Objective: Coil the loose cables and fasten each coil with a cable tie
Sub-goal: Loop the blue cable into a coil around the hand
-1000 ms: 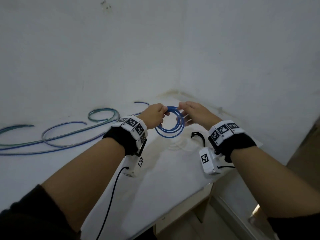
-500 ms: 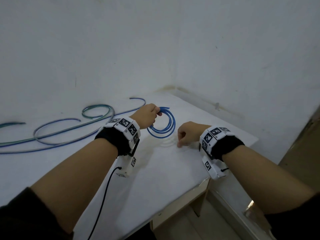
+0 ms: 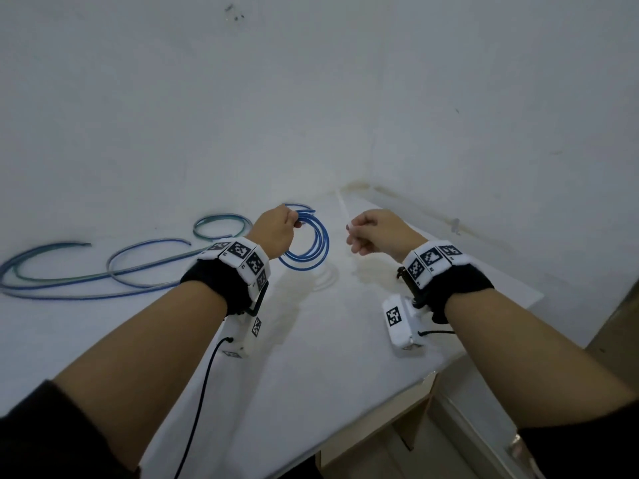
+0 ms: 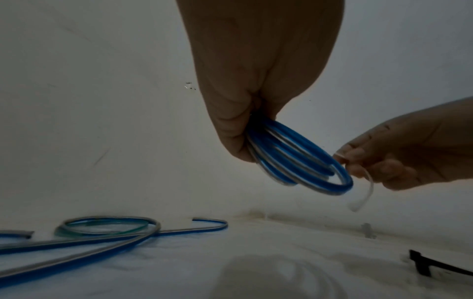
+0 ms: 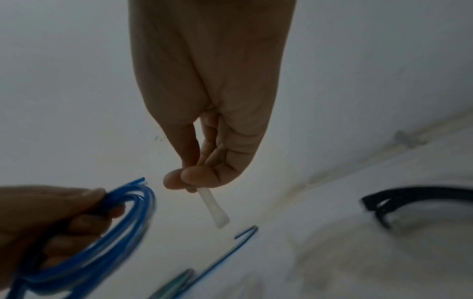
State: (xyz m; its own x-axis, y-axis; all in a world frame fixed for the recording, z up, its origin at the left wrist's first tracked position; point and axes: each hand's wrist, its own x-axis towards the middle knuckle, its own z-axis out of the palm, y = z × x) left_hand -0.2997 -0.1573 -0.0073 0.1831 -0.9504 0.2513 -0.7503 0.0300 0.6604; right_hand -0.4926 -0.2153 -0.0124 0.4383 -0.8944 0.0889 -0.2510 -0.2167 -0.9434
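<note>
Now the table (image 3: pixel 311 357) carries loose cables (image 3: pixel 103 271) at its left, while the left hand (image 3: pixel 273 233) holds the blue coil (image 3: pixel 320 243) above it, and the right hand (image 3: pixel 375 233) pinches a white tie (image 5: pixel 213 208) just beside. I judge the coil light but springy, so hold it where the turns cross. How long the tie is, the fingers hide.

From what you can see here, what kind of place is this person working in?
Probably a bare workroom corner: a plain white table pushed against blank white walls, with loose cables spread on it. Nothing shows a home or a shop.
</note>
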